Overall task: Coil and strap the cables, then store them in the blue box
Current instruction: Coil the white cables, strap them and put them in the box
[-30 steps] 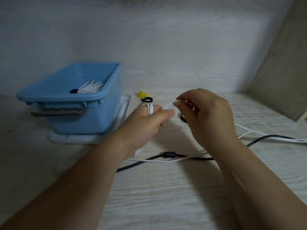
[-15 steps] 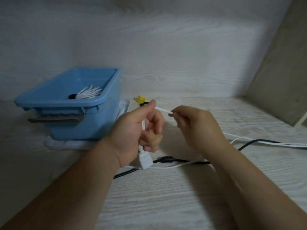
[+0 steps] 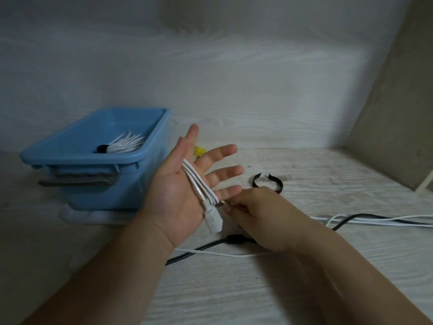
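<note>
My left hand is held palm up with fingers spread. Several turns of a white cable wrap across its fingers, and the white plug end hangs below the palm. My right hand pinches the same cable just beside the left little finger. The rest of the white cable trails right across the table. A black cable lies on the table under my hands. The blue box stands to the left, holding a coiled white cable bound with a black strap.
A black strap lies curled open on the table behind my right hand. A yellow strap peeks out behind my left fingers. The box sits on a white lid. A wall panel rises at the right.
My left hand has turned palm up and spread its fingers, with more turns of white cable across them. My right hand moved down below the left fingers. The view tilted up.
</note>
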